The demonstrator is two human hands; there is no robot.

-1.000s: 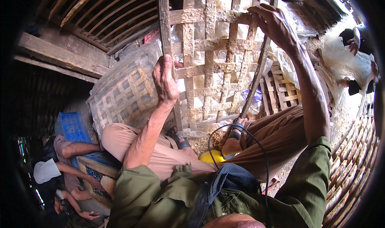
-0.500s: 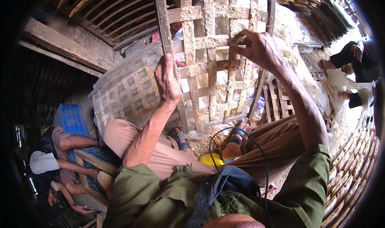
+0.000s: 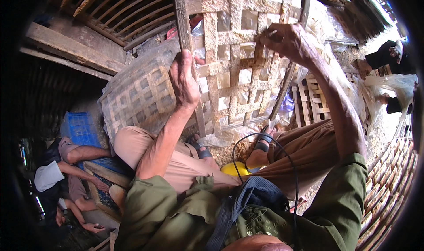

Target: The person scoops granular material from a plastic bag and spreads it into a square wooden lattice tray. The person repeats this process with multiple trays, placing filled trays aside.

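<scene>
Head view: 2 hands [image 3: 183, 81] [image 3: 282, 41] grip 1 woven bamboo panel [image 3: 234, 61].

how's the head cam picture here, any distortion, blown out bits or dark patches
Head view: strong fisheye, a black rim rings the frame and the slats of the woven bamboo panel bow outward; the upper right by the white sack is washed out by sunlight; the left side is deep shadow; the left hand and right hand look sharp.
</scene>
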